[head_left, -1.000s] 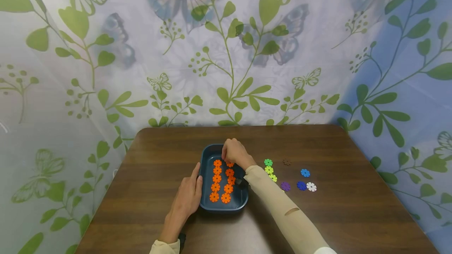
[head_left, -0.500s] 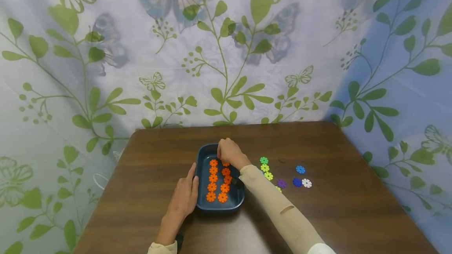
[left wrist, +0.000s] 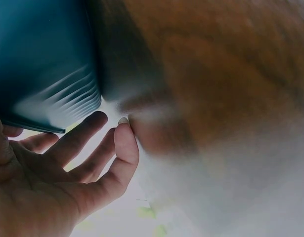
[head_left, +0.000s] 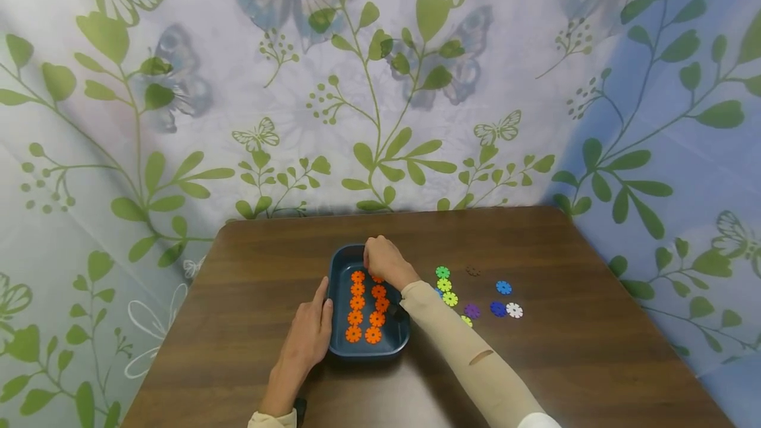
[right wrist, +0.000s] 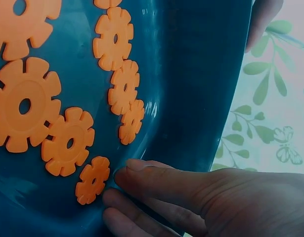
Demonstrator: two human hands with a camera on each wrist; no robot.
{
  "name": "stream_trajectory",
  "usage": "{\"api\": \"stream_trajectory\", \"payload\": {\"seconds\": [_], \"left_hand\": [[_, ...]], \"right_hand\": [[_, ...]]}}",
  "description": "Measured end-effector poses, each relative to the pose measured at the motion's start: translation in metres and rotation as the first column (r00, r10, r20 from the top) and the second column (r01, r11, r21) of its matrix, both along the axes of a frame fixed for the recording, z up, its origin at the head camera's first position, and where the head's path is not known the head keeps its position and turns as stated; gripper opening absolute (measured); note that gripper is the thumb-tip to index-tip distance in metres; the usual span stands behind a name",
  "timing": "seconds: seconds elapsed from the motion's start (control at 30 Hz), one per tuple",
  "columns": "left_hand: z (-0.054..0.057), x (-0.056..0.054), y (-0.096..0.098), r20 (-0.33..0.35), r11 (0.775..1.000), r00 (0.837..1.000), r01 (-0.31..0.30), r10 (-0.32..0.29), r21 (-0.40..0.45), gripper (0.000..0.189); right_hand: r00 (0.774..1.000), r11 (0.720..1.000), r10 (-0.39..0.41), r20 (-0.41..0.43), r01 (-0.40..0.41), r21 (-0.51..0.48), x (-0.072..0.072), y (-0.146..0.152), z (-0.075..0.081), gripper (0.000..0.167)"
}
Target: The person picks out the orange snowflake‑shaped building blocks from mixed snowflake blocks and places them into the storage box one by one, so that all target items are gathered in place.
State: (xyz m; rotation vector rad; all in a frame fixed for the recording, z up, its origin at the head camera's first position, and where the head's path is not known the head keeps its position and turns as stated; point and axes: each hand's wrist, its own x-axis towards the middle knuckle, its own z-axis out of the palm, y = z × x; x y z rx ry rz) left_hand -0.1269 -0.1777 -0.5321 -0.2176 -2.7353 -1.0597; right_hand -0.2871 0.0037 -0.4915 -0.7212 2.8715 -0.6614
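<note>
A dark blue tray [head_left: 370, 354] holds two columns of orange notched interlocking discs [head_left: 355, 318], also large in the right wrist view. My left hand [head_left: 309, 329] lies along the tray's left side, fingers extended and touching the rim; the left wrist view shows the fingers [left wrist: 77, 138] loosely spread by the tray's outer wall. Over the tray's far end, my right hand [head_left: 386, 261] reaches down with bent fingers. Its fingertips [right wrist: 129, 175] are right beside the farthest orange disc [right wrist: 92, 180] of the right column. I cannot tell whether they pinch anything.
Right of the tray, loose discs lie on the brown wooden table [head_left: 571, 362]: green [head_left: 442, 272], yellow-green [head_left: 450, 298], purple [head_left: 471, 311], dark blue [head_left: 498, 309], white [head_left: 514, 310], light blue [head_left: 503, 287] and brown [head_left: 473, 271]. A leaf-patterned curtain [head_left: 309, 84] hangs behind.
The head view has shifted, so the scene sits a little farther left. Both hands keep their places at the tray, and the discs show no clear movement.
</note>
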Motion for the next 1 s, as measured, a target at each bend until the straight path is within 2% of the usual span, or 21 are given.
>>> {"api": "stream_trajectory", "payload": {"seconds": [0.13,0.27,0.43,0.57,0.77,0.87,1.0], "left_hand": [[-0.001,-0.002,0.002,0.004,1.0,1.0,0.005,-0.005,0.004,0.053],[-0.002,-0.002,0.004,-0.01,1.0,1.0,0.014,-0.014,0.0,0.052],[-0.001,-0.003,0.005,-0.018,1.0,0.999,0.028,-0.027,0.003,0.052],[0.0,-0.004,0.004,-0.004,0.999,0.999,0.035,-0.035,0.008,0.052],[-0.003,-0.005,0.0,0.033,1.0,0.999,0.022,-0.023,0.021,0.053],[-0.004,-0.006,-0.002,0.047,0.999,0.999,0.014,-0.015,0.029,0.054],[-0.004,-0.008,-0.003,0.042,0.999,0.999,0.007,-0.008,0.031,0.054]], "right_hand": [[1.0,1.0,-0.011,0.012,0.011,-0.007,0.0,0.003,0.001,0.016],[1.0,0.999,0.012,0.01,-0.011,-0.05,0.004,0.01,0.007,0.009],[0.995,0.986,0.074,-0.07,-0.084,-0.142,0.013,0.021,0.027,0.012],[0.981,0.973,0.096,-0.17,-0.128,-0.191,0.028,0.034,0.046,0.01],[0.96,0.96,0.067,-0.273,-0.137,-0.244,0.056,0.062,0.07,0.006],[0.952,0.953,0.038,-0.305,-0.126,-0.275,0.069,0.078,0.074,0.007],[0.933,0.945,-0.027,-0.359,-0.093,-0.313,0.082,0.1,0.073,0.009]]}}
